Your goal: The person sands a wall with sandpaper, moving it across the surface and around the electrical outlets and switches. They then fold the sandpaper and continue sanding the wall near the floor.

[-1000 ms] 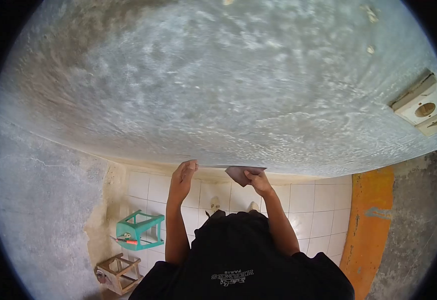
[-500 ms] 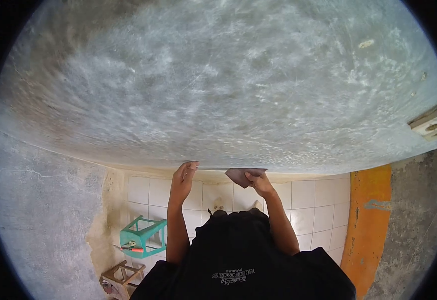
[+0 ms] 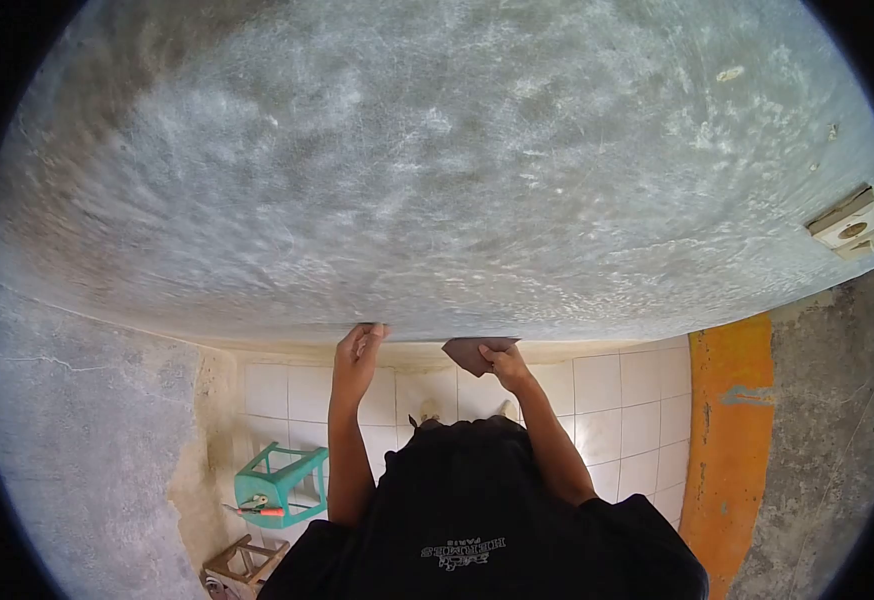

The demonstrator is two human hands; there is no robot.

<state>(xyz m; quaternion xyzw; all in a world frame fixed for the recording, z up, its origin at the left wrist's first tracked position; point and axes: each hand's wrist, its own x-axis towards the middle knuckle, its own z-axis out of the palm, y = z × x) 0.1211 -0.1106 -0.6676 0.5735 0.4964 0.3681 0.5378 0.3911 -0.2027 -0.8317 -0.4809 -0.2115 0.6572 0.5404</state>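
Observation:
A grey, scuffed wall [image 3: 437, 190] fills the upper part of the view. My right hand [image 3: 505, 364] pinches a dark brown sheet [image 3: 469, 354] between thumb and fingers, and the sheet's upper edge meets the wall's surface. To its left, my left hand [image 3: 360, 352] is raised with its fingertips at the wall; the fingers are bent and close together, and whether they hold anything small is hidden.
A green stool [image 3: 279, 485] with an orange-handled tool [image 3: 262, 511] on it is at the lower left, beside a wooden stool [image 3: 247, 562]. White floor tiles [image 3: 597, 435] lie below. A socket [image 3: 850, 229] is on the wall at the right, near an orange strip [image 3: 732, 430].
The view has shifted slightly. Both hands and the brown sheet appear a little further left, still at the wall. My right hand keeps its hold on the sheet.

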